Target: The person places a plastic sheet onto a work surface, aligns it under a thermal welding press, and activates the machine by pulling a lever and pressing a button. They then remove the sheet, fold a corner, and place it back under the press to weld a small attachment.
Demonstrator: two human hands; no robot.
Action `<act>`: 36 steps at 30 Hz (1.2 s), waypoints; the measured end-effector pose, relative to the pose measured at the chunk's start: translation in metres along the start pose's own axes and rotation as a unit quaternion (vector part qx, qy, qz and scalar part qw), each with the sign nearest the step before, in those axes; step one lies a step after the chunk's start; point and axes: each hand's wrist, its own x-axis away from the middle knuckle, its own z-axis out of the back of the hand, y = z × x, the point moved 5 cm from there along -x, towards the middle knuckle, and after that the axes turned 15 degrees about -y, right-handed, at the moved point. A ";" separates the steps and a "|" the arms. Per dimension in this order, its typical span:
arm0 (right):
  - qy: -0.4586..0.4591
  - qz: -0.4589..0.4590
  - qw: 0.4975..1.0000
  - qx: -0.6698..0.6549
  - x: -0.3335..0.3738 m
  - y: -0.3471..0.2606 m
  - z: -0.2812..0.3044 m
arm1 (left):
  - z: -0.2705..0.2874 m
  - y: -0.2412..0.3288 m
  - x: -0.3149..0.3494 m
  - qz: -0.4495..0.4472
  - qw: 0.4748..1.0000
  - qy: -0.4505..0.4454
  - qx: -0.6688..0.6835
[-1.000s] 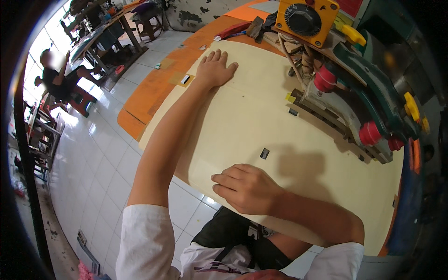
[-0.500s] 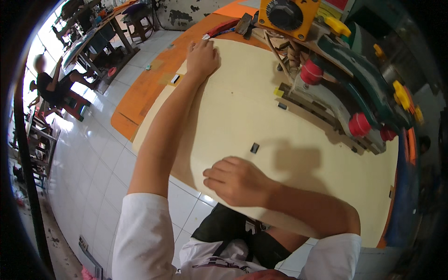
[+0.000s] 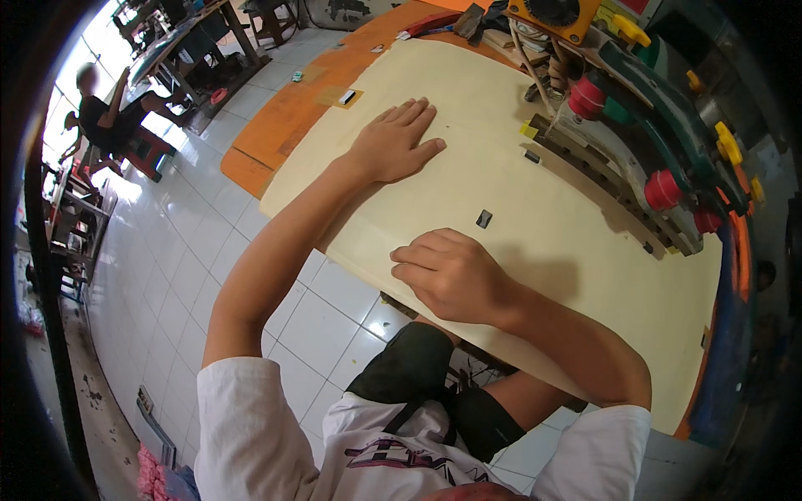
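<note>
My left hand (image 3: 397, 142) lies flat on a large cream sheet (image 3: 601, 250), its fingers stretched out and thumb apart. Over the near part of the same sheet is my right hand (image 3: 455, 275), with the fingers curled in and pressed together. What those fingers hold, if anything, is hidden. Just beyond the right hand a small dark rectangle (image 3: 484, 219) shows on the sheet. Another small dark rectangle (image 3: 532, 156) shows farther right, beside a metal bar. A small white block (image 3: 347, 98) sits at the sheet's far left edge.
An orange tabletop (image 3: 251, 163) shows past the sheet's left edge. A green-armed machine with red thread spools (image 3: 587, 98) and yellow knobs (image 3: 728, 144) stands on the right. A yellow box with a dark dial (image 3: 555, 12) is behind it. At far left a person (image 3: 100, 108) sits on a stool.
My left hand has come back from the far edge and now lies flat on the sheet. My right hand is slightly farther right and up in view, still curled. The whole view has shifted.
</note>
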 end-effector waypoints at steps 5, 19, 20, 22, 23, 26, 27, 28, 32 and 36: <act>-0.009 -0.014 1.000 -0.011 0.004 0.000 0.000 | 0.007 -0.019 0.023 0.021 1.000 -0.013 0.016; 0.006 -0.004 0.999 -0.033 0.001 0.002 0.004 | 0.023 -0.100 0.099 0.080 0.996 -0.037 0.025; 0.007 -0.006 0.999 -0.031 0.001 0.002 0.004 | 0.023 -0.100 0.100 0.091 0.995 -0.038 0.024; 0.008 -0.005 0.999 -0.031 0.002 0.002 0.003 | 0.023 -0.099 0.100 0.133 0.990 -0.040 -0.008; 0.010 -0.008 1.000 -0.027 0.002 0.003 0.003 | 0.025 -0.100 0.101 0.177 0.982 -0.043 -0.039; 0.022 -0.008 1.000 -0.020 0.000 0.002 -0.002 | 0.045 -0.100 0.101 0.316 0.931 -0.045 -0.176; 0.022 -0.001 1.000 -0.010 0.000 0.001 -0.003 | 0.043 -0.101 0.103 0.309 0.933 -0.043 -0.177; 0.024 0.011 1.000 0.000 -0.002 -0.001 -0.004 | 0.049 -0.099 0.112 0.271 0.939 0.040 -0.206; 0.023 0.006 1.000 0.013 0.005 0.003 -0.007 | 0.039 -0.015 0.118 0.107 0.991 0.070 -0.048; 0.042 0.006 0.999 0.005 0.007 0.004 -0.003 | 0.027 0.025 0.126 0.060 0.995 -0.075 0.030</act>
